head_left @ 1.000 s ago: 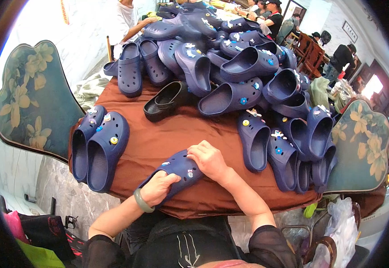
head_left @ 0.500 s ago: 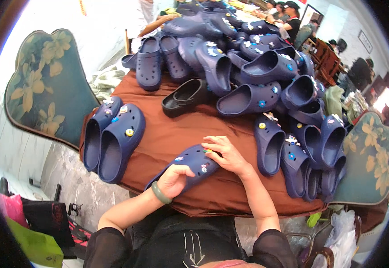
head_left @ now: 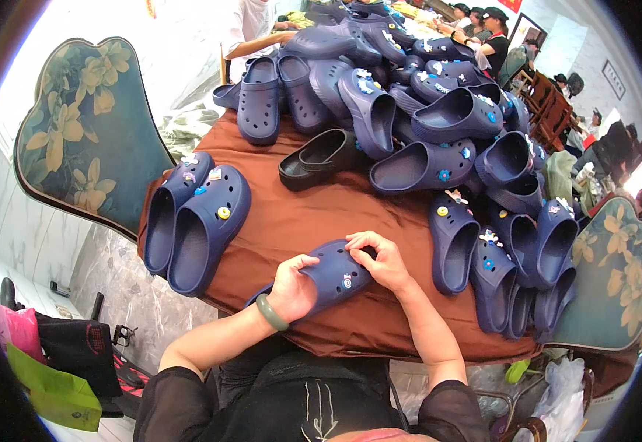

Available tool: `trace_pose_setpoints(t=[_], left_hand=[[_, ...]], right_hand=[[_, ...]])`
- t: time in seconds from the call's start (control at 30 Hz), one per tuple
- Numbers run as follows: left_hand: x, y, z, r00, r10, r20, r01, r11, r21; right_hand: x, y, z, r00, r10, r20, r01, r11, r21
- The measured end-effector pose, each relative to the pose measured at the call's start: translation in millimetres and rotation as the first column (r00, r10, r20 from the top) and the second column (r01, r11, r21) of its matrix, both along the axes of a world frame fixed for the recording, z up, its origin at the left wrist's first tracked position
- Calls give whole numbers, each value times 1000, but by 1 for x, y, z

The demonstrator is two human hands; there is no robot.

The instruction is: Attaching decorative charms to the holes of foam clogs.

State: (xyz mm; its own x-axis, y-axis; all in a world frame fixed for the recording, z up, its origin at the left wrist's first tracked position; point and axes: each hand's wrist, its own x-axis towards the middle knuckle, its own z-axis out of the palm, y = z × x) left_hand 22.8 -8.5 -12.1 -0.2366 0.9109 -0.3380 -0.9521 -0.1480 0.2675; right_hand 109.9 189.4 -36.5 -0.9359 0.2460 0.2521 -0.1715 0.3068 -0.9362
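A navy clog (head_left: pixel 332 271) with a small charm on its upper lies tilted on the brown-covered table in front of me, toe away to the right. My left hand (head_left: pixel 292 289), a green bangle on its wrist, grips the clog's side with the thumb over the upper. Finger and thumb of my right hand (head_left: pixel 378 259) are pinched together at the toe holes; whatever sits between the tips is hidden. To the left stands a pair of navy clogs (head_left: pixel 213 228) with charms. Several more decorated clogs (head_left: pixel 455 247) are on the right.
A large heap of navy clogs (head_left: pixel 439 110) covers the far side, with one black clog (head_left: pixel 319 158) at its front. Floral-backed chairs (head_left: pixel 89 140) flank the brown tablecloth (head_left: pixel 277 221). Bags (head_left: pixel 52 383) are low at left. Other people (head_left: pixel 494 44) are in the background.
My left hand has shifted over the clog's upper, hiding one charm. The coloured charm at my right fingertips no longer shows. The view has shifted slightly.
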Motion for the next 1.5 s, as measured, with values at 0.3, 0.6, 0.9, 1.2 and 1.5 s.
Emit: trace_pose_setpoints(t=[0.3, 0.6, 0.9, 1.2, 1.5], left_hand=[[3, -6, -1, 1000, 14, 0, -14, 1000, 2], [3, -7, -7, 1000, 18, 11, -19, 994, 105], [4, -5, -4, 999, 45, -17, -44, 996, 81], [2, -3, -4, 997, 2, -76, -1, 1000, 10], [1, -6, 6, 989, -59, -134, 63, 998, 24]], right_hand=[[11, 20, 39, 962, 245, 122, -269, 927, 260], [7, 0, 38, 998, 67, 3, -58, 844, 534], [0, -5, 14, 977, -95, -191, 182, 838, 514], [-6, 1, -7, 983, -181, 12, 179, 953, -244], [-8, 9, -3, 955, -287, 71, 287, 844, -453]])
